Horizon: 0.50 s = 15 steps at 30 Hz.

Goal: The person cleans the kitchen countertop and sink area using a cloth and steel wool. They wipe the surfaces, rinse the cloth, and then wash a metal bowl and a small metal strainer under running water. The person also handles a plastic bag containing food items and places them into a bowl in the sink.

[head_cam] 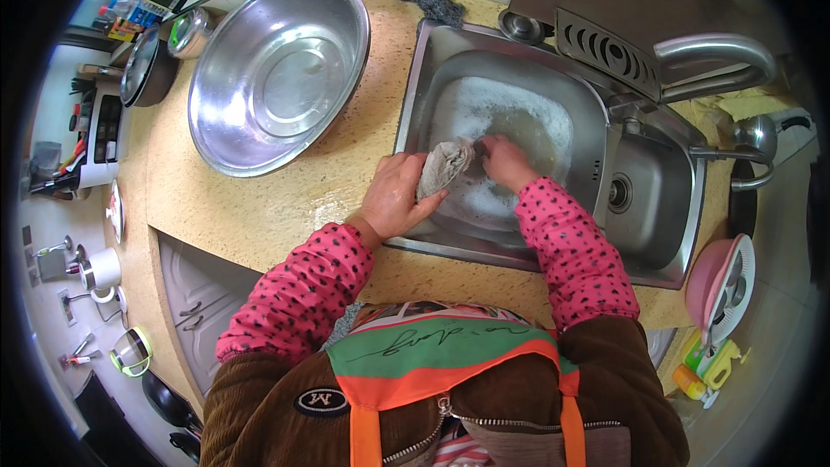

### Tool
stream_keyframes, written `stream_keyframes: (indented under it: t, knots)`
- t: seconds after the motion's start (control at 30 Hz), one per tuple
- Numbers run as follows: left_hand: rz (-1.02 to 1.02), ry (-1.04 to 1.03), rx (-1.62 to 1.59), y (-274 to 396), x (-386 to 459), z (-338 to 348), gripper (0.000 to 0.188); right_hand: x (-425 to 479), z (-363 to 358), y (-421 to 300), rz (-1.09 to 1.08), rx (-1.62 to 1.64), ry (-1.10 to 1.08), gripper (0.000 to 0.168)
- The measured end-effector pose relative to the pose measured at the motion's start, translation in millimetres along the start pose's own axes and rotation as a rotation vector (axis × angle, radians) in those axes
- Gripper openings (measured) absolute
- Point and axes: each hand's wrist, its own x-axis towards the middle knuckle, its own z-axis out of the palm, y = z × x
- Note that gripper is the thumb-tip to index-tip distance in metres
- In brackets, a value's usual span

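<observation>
My left hand (pixel 397 191) grips a folded grey cloth (pixel 446 167) above the near left side of the stainless steel sink basin (pixel 585 110). Foamy, cloudy water (pixel 512 100) lies in this basin. My right hand (pixel 506 161) reaches into it just right of the cloth, with its fingers pointing down and left. A small dark thing (pixel 480 148) shows between the cloth and my right fingertips. Whether those fingers hold it is hard to make out. Pink patterned sleeve covers reach down to both wrists.
A large steel bowl (pixel 224 100) rests on the speckled counter (pixel 382 78) at left. Grey scouring mesh (pixel 433 5) lies behind the sink. On the right are the faucet (pixel 720 48), a smaller basin (pixel 655 220) and a pink bowl with a white strainer (pixel 707 279).
</observation>
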Motion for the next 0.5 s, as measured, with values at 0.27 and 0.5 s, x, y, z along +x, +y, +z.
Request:
stream_keyframes:
  t: [0.27, 0.5]
  knots:
    - [-0.006, -0.009, 0.013, 6.6, -1.5, -5.5, 0.044, -67.5, -70.8, -77.9, -0.092, 1.563, -0.267, 0.033]
    - [0.033, -0.001, -0.239, -5.3, -3.6, -0.9, 0.049, -102.9, -59.6, -94.6, 0.052, 1.305, -0.042, 0.017]
